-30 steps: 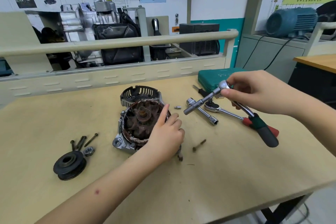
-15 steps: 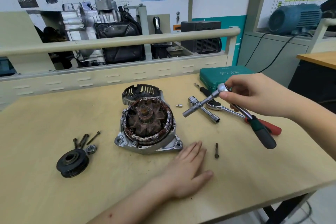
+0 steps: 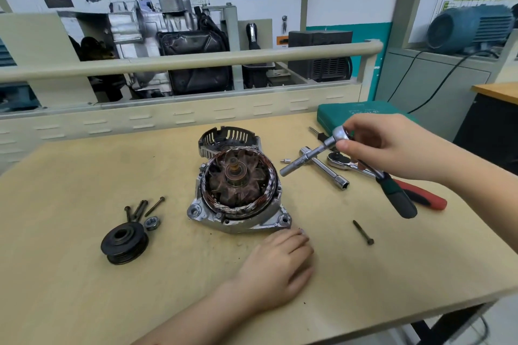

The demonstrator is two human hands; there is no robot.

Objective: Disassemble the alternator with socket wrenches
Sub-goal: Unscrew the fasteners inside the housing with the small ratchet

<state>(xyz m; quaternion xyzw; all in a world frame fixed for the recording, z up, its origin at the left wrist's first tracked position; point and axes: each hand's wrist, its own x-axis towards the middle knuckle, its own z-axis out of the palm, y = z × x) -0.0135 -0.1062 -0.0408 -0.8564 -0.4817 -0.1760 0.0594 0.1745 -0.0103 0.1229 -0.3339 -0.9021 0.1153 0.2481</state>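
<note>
Alternator (image 3: 238,190) opened on our counter (image 3: 84,274), our right hand (image 3: 392,145) grasping socket wrench (image 3: 330,145), our left hand (image 3: 277,266) fingers loosely curled, empty, loose bolt (image 3: 363,232) nearby.

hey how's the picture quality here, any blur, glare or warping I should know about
Head view: wide-angle warping bows the rail and the table edges. Lighting is even and soft, shadows faint. Small glare on the ratchet wrench head in the right hand. The left hand looks slightly soft; the alternator is sharp; poster text is unreadable.
</note>
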